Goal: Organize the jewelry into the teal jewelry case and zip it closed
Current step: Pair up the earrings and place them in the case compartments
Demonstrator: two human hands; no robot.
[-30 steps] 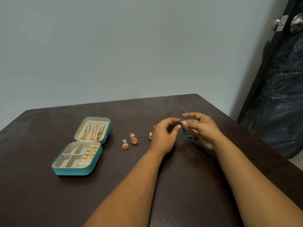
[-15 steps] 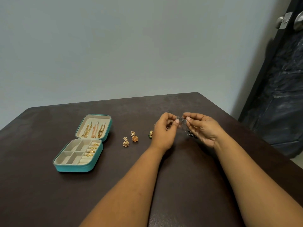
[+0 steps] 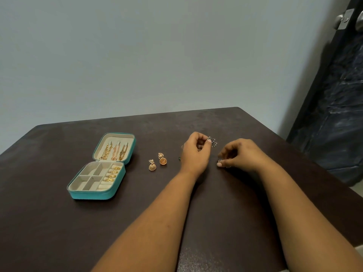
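head | left hand [image 3: 194, 154] at frame centre is pinching a dark beaded earring [image 3: 212, 141] | right hand [image 3: 238, 155] is pinching a small piece, unclear | teal jewelry case [image 3: 102, 167] is lying open at centre left on bench [image 3: 49, 222] | two gold earrings [image 3: 157, 161] are lying between case and hands

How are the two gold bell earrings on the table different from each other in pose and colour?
The nearer gold earring lies with its ribbed dome side toward the camera and looks yellow gold. The farther gold earring is turned so a round, orange-toned face shows. The nearer one sits closer to the teal case. Both lie loose on the dark table, apart, untouched by either hand.
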